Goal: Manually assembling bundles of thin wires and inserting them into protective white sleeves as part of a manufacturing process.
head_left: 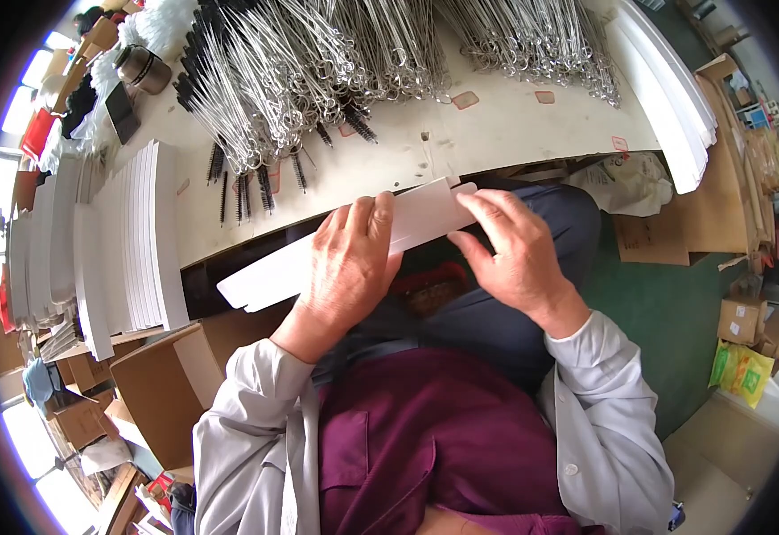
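A long, narrow white paper carton (273,272) lies slantwise in front of me, above my lap. My left hand (351,254) is closed round its middle, fingers over the top face and thumb at the lower edge. At the carton's right end, a small end flap stands out. My right hand (514,250) is there with its fingers apart, the fingertips touching the flap area and the thumb just below the edge. Beyond the carton, wire-handled brushes (291,80) with looped ends and black bristles lie heaped on the table.
The pale worktable (389,152) has its near edge just beyond my hands. White cartons (144,241) stand in a row at left, and more long cartons (666,89) lie at right. A dark jar (142,69) sits back left. Cardboard boxes (162,388) stand on both sides.
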`<state>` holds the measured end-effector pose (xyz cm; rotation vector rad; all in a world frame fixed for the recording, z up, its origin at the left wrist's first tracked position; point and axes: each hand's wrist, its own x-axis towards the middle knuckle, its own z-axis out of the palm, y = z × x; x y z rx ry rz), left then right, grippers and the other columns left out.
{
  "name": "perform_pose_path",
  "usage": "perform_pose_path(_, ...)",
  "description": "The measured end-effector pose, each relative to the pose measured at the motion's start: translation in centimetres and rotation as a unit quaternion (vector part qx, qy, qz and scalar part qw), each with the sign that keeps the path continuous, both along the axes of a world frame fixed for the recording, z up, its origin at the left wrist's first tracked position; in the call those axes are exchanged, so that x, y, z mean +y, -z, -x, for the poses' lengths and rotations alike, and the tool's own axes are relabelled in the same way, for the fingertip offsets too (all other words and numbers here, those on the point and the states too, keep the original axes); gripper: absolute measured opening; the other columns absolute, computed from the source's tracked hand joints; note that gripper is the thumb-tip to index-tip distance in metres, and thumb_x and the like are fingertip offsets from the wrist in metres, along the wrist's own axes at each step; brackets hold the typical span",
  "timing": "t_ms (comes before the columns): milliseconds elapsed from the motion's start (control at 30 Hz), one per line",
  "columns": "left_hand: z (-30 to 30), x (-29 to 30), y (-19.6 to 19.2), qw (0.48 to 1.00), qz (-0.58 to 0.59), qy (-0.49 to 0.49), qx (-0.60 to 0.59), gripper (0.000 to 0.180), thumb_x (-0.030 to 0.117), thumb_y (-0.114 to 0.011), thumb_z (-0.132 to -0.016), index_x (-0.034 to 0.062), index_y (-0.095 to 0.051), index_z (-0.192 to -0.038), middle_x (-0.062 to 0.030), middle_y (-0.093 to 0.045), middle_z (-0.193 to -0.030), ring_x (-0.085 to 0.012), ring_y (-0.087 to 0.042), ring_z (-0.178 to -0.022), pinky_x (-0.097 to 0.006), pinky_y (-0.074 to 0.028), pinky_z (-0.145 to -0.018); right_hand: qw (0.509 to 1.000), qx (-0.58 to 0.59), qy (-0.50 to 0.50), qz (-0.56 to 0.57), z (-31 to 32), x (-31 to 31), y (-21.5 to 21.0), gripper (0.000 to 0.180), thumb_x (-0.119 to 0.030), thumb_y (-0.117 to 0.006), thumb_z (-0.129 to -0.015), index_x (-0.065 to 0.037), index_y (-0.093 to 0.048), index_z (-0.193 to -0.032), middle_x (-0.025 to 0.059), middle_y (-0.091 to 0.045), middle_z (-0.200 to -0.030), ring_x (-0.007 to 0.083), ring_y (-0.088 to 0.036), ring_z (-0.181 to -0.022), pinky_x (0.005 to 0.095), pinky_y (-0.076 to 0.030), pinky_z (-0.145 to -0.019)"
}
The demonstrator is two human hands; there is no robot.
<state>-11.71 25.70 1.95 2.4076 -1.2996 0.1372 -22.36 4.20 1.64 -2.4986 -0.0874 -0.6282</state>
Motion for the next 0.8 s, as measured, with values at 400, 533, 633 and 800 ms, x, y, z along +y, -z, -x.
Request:
perform_pose_path(400,-0.1,1.0,2.0,0.999,-0.004,0.006,-0.032,0.072,0.011,-0.081,-0.071,-0.0039,-0.052,-0.136,-0.0172,-0.060,-0.115,-0.0337,-0.063,-0.100,-0.044,-0.053,-0.090,0.943,0.120,0.043,-0.307,-0.7,3.0,2.5,0.046,-0.010,-0.081,-0.088,0.005,-0.061,-0.127,0.0136,-0.067,-0.102,0.0165,-0.066,-0.072,0.0312,-0.056,-0.066)
perform_pose_path(533,0.3,1.2,3.1,1.000,-0.012,-0.026,-0.007,0.075,0.016,-0.084,-0.072,-0.0018,-0.052,-0.138,-0.0165,-0.061,-0.117,-0.0342,-0.064,-0.101,-0.045,-0.054,-0.089,0.919,0.136,0.019,-0.371,-0.8,3.0,3.0,0.044,-0.014,-0.081,-0.091,0.005,-0.062,-0.126,0.0129,-0.068,-0.106,0.0133,-0.066,-0.074,0.0289,-0.056,-0.067)
perform_pose_path(633,0.3,1.3,3.5,1.000,-0.019,-0.016,-0.003,0.076,0.018,-0.084,-0.072,-0.0016,-0.053,-0.138,-0.0158,-0.061,-0.115,-0.0329,-0.064,-0.099,-0.043,-0.054,-0.087,0.887,0.169,0.000,-0.430,-0.8,2.9,3.8,0.044,-0.017,-0.079,-0.093,0.005,-0.062,-0.127,0.0138,-0.068,-0.110,0.0129,-0.067,-0.077,0.0276,-0.057,-0.068)
perform_pose_path(800,0.1,1.3,3.8,0.999,-0.029,-0.013,-0.017,0.076,0.018,-0.084,-0.071,-0.0025,-0.053,-0.137,-0.0162,-0.061,-0.116,-0.0318,-0.065,-0.098,-0.042,-0.054,-0.087,0.867,0.213,-0.006,-0.451,-0.8,2.9,2.6,0.045,-0.021,-0.077,-0.096,0.008,-0.061,-0.127,0.0146,-0.069,-0.114,0.0117,-0.067,-0.075,0.0264,-0.057,-0.067)
